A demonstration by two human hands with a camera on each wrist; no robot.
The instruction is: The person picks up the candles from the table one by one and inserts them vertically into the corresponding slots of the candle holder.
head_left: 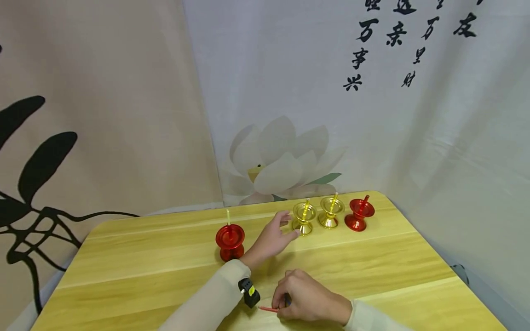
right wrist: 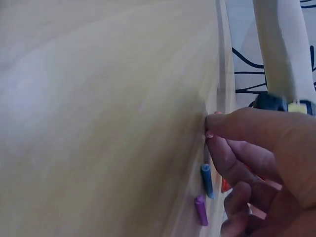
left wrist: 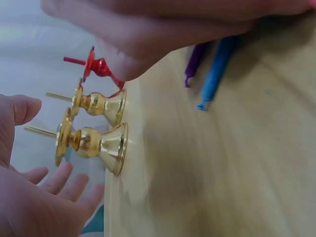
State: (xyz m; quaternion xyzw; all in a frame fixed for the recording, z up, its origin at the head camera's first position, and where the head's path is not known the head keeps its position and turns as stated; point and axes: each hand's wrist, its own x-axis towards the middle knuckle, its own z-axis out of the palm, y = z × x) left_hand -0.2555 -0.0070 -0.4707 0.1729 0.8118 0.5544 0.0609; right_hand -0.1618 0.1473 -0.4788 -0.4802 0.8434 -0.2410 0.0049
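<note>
My left hand (head_left: 275,234) reaches out with fingers spread beside the nearest gold candle holder (left wrist: 89,142), and no grip on it shows. A second gold candle holder (head_left: 330,212) and a red candle holder (head_left: 358,215) stand in line to its right. From each of these rises a thin upright stick. Low over the table's near side, my right hand (head_left: 308,296) pinches a thin red candle (head_left: 268,309) between thumb and fingers. A blue candle (left wrist: 216,74) and a purple candle (left wrist: 195,61) lie on the tabletop by that hand, partly hidden in the head view.
Left of my left forearm stands another red candle holder (head_left: 230,241) with a pale stick, close to the sleeve. The wooden table (head_left: 136,257) meets a hanging cloth (head_left: 265,92) with a printed flower and writing along its back edge.
</note>
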